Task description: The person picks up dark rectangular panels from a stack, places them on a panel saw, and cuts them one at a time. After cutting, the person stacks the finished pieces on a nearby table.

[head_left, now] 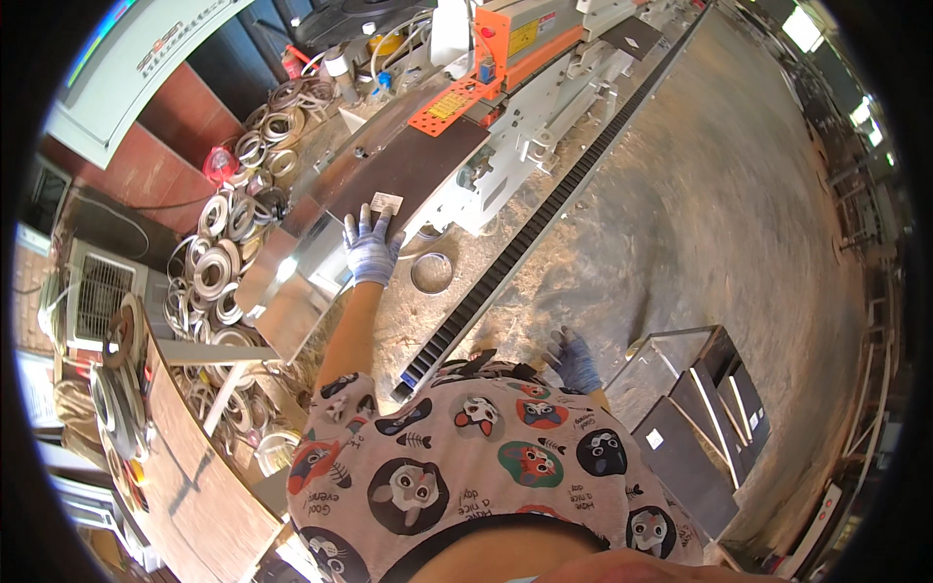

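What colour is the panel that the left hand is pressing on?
The panel under the left hand is dark brown, seen in the head view.

A workshop with a dusty concrete floor (pixel 719 194) lit by warm light. A long machine (pixel 525 107), white with orange panels, runs toward the far end, a black toothed track (pixel 544 214) along its side. Coils of edge banding (pixel 219 262) lie heaped at left, near a red-brown wall (pixel 146 165). Dark panels (pixel 700 428) are stacked at lower right. Bright windows (pixel 802 29) show at upper right.
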The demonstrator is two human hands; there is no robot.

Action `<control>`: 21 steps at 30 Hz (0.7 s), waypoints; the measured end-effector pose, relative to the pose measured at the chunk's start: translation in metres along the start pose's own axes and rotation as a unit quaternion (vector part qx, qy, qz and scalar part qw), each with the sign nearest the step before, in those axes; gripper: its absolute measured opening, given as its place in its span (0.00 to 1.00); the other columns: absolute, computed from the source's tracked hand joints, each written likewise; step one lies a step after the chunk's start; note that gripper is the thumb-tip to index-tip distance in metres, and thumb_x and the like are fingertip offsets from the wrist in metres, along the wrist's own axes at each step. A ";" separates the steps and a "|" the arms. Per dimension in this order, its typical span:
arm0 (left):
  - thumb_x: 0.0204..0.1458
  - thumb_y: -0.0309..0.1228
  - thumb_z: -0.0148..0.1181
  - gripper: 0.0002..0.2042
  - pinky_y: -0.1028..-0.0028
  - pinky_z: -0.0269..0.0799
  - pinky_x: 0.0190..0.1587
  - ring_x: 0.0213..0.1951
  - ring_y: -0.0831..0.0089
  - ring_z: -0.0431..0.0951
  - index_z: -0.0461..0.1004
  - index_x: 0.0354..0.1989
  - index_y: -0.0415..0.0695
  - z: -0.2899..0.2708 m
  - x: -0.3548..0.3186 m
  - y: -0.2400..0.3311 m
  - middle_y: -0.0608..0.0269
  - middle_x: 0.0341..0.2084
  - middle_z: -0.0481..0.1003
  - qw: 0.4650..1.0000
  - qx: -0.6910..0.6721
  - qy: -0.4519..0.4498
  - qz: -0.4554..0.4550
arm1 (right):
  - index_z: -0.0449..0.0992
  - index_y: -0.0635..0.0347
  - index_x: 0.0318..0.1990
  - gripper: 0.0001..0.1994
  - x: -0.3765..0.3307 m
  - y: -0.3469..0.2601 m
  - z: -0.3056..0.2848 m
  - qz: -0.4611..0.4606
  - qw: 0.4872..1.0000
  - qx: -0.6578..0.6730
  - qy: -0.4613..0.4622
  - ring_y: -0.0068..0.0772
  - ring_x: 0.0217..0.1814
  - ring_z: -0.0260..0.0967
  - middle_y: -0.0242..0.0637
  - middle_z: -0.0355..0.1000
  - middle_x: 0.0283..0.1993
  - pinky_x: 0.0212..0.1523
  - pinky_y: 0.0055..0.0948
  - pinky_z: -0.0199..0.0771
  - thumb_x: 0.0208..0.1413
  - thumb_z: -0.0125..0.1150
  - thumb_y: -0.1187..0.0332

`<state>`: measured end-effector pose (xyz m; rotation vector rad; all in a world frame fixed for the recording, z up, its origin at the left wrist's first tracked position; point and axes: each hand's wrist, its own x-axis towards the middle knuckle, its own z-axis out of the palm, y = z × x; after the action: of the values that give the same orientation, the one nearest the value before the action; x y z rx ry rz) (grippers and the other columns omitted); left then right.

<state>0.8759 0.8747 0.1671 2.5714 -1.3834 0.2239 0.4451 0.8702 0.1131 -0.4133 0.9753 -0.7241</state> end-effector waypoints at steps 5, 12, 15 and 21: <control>0.46 0.51 0.55 0.27 0.52 0.46 0.62 0.62 0.47 0.49 0.62 0.57 0.65 0.002 0.016 0.020 0.58 0.62 0.54 1.000 -0.021 0.013 -0.007 | 0.67 0.47 0.47 0.15 -0.010 -0.006 0.002 -0.001 0.998 0.027 0.048 0.30 0.39 0.68 0.30 0.69 0.44 0.43 0.39 0.73 0.52 0.59 0.61; 0.45 0.52 0.56 0.28 0.52 0.47 0.61 0.62 0.52 0.51 0.63 0.57 0.63 0.008 0.038 0.048 0.61 0.61 0.55 1.000 0.010 0.017 -0.021 | 0.68 0.46 0.47 0.15 -0.017 0.014 -0.039 -0.009 0.992 0.058 0.115 0.30 0.39 0.68 0.29 0.70 0.43 0.42 0.38 0.74 0.51 0.60 0.60; 0.42 0.50 0.57 0.29 0.53 0.53 0.58 0.60 0.55 0.53 0.63 0.56 0.64 0.013 0.052 0.064 0.65 0.60 0.55 0.999 0.029 0.030 -0.001 | 0.68 0.47 0.47 0.16 -0.030 0.025 -0.055 -0.029 0.983 0.097 0.153 0.30 0.39 0.69 0.29 0.70 0.42 0.42 0.38 0.74 0.51 0.60 0.59; 0.48 0.59 0.48 0.29 0.55 0.55 0.57 0.62 0.58 0.51 0.59 0.59 0.66 0.046 0.079 0.084 0.70 0.62 0.53 0.995 0.085 0.025 -0.043 | 0.68 0.47 0.46 0.13 -0.072 0.007 -0.107 -0.093 0.950 0.147 0.261 0.27 0.34 0.72 0.31 0.73 0.40 0.30 0.28 0.75 0.54 0.54 0.59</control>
<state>0.8499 0.7546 0.1504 2.7337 -1.2839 0.4062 0.3301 0.9272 0.0971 -0.0440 1.3077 -1.1688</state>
